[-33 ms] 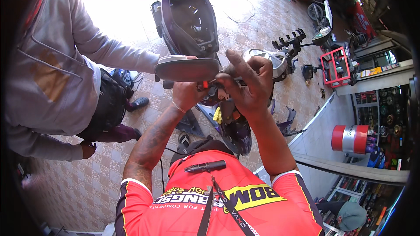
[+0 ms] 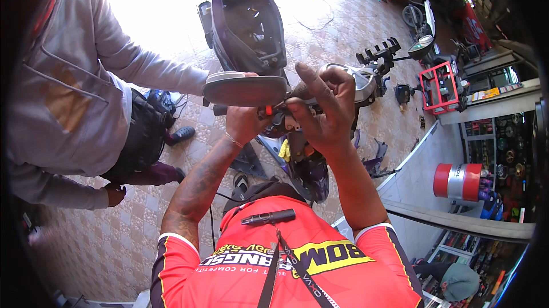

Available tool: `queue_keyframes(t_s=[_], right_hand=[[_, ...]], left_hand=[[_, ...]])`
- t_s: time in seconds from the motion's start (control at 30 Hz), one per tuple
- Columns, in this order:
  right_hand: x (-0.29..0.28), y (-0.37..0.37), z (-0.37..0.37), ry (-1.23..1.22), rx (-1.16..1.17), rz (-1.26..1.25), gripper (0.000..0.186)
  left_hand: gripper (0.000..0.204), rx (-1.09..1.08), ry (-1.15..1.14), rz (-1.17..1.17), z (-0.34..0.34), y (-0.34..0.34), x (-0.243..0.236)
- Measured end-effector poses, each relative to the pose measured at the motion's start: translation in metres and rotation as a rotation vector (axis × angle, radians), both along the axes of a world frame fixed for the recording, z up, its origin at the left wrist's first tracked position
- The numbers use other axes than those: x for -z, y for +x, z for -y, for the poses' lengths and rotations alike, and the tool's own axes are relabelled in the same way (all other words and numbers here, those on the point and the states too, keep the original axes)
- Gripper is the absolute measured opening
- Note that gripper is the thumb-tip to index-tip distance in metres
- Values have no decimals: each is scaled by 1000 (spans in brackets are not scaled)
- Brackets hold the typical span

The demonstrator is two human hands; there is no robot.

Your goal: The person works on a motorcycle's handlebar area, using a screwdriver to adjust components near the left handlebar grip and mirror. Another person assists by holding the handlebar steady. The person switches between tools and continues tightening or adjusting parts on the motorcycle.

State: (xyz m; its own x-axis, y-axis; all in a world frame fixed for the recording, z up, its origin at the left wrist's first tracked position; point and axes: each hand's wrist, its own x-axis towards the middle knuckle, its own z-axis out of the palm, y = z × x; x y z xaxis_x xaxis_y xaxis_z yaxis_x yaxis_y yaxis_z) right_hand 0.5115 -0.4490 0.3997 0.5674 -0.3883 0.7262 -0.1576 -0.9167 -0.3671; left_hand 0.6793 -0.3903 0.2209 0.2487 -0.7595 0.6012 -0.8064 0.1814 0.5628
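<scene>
In front of me is a partly stripped motor scooter with a dark purple seat-side body [image 2: 249,28] whose inside lies uncovered. A dark oval mirror [image 2: 245,91] stands over its handlebar area. My left hand [image 2: 245,124] is closed beside a small orange-red part [image 2: 269,110], its fingertips hidden under the mirror. My right hand [image 2: 330,111] is just right of it, thumb and forefinger apart, other fingers bent, with nothing visible between them. Behind that hand is a dark handlebar grip [image 2: 300,90]. Purple front panels [image 2: 306,165] with a yellow piece [image 2: 284,149] lie below the hands.
A person in a grey hoodie [image 2: 63,85] at my left reaches a hand behind the mirror. At right are a black rack-like part [image 2: 380,51], a red metal frame [image 2: 441,88], a red-and-white drum [image 2: 457,182] and shop shelves. Loose purple panels [image 2: 374,159] lie on the tiled floor.
My right hand has shifted slightly to the right, its thumb a little away from the parts by my left hand. My left hand and the other person stay put.
</scene>
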Motion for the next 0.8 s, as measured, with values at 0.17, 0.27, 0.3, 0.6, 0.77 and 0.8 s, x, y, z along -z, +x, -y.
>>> queue_keyframes(t_s=[0.17, 0.27, 0.3, 0.6, 0.77, 0.8], right_hand=[[2, 3, 9, 49, 3, -27, 47], [3, 4, 10, 15, 76, -65, 49], [2, 3, 9, 25, 34, -23, 49], [2, 2, -1, 44, 98, -131, 52], [7, 2, 2, 202, -12, 17, 53], [7, 2, 3, 125, 3, 6, 52]], left_hand=[[53, 6, 32, -47, 6, 1, 1], [53, 23, 48, -62, 6, 2, 2], [53, 24, 48, -60, 5, 2, 2], [54, 2, 57, 32, 4, 1, 6], [52, -5, 91, -18, 3, 1, 7], [52, -2, 83, -21, 4, 2, 7]])
